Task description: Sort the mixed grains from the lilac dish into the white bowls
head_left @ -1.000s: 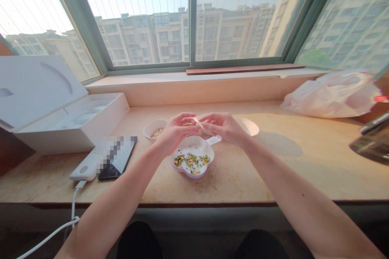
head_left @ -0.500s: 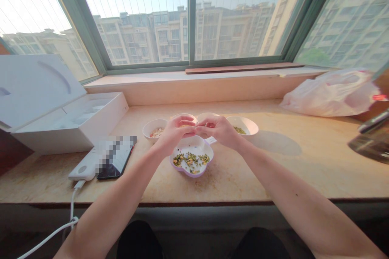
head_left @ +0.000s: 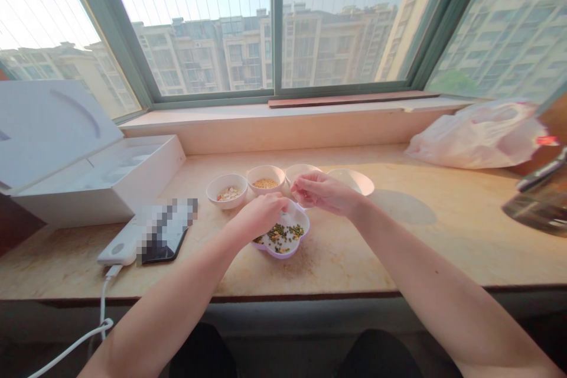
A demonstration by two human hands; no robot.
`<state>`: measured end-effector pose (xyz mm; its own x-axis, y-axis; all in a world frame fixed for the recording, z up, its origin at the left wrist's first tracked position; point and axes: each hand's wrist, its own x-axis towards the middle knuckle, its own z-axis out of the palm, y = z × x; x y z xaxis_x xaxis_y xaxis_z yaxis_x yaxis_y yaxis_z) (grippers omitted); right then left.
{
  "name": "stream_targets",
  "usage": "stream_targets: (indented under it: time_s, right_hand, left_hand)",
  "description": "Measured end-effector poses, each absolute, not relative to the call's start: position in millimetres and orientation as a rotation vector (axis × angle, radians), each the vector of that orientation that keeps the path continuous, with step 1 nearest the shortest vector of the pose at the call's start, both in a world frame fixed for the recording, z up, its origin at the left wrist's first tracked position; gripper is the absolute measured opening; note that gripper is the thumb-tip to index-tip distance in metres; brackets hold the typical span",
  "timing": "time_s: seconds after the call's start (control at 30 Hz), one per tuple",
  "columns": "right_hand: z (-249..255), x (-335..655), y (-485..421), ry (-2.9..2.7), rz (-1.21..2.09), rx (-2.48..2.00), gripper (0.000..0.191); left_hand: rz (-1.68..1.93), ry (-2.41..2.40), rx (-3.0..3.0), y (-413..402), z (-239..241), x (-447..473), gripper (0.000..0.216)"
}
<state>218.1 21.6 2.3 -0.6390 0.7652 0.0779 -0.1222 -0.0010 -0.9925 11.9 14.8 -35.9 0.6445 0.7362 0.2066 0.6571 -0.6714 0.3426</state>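
A purple-rimmed, flower-shaped dish [head_left: 292,249] of mixed green and yellow beans sits at the middle of the stone ledge. My left hand [head_left: 261,217] reaches down into it, fingers curled and pinched among the beans. My right hand [head_left: 322,192] hovers just behind the dish with fingertips pinched together; what they hold is too small to name. Behind stand small white bowls: one with pale pieces [head_left: 227,191], one with yellow grains [head_left: 266,178], a third [head_left: 298,171] partly hidden, and a wider one [head_left: 357,181] at the right.
An open white box [head_left: 95,180] stands at the left. A phone and a white power bank [head_left: 150,233] with a cable lie beside it. A plastic bag [head_left: 476,136] rests at the right, with a dark blurred object [head_left: 531,201] at the frame's edge.
My left hand has dropped from meeting the right hand above the dish into the beans. The right hand stayed nearly in place, uncovering the yellow-grain bowl.
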Motion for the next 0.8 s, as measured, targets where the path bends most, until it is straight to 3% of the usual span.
stream_targets:
  time_s: [0.23, 0.33, 0.53, 0.8]
  right_hand:
    - [2.5, 220.8, 25.0, -1.702, 1.704, -0.669, 0.05]
    - [5.4, 230.9, 32.9, -1.746, 1.389, -0.808, 0.044]
    - [9.3, 271.2, 59.6, -1.755, 0.256, -1.342, 0.017]
    - [-5.2, 298.1, 80.2, -1.739, 0.115, -1.728, 0.015]
  left_hand:
    - [0.323, 1.129, 2.731, 11.3, -33.4, 15.5, 0.029]
    - [0.274, 1.136, 2.748, 8.6, -29.7, 16.6, 0.028]
    - [0.29, 1.14, 2.739, 9.2, -31.0, 14.3, 0.028]
    - [0.734, 1.101, 2.596, 22.0, -24.1, 7.5, 0.026]
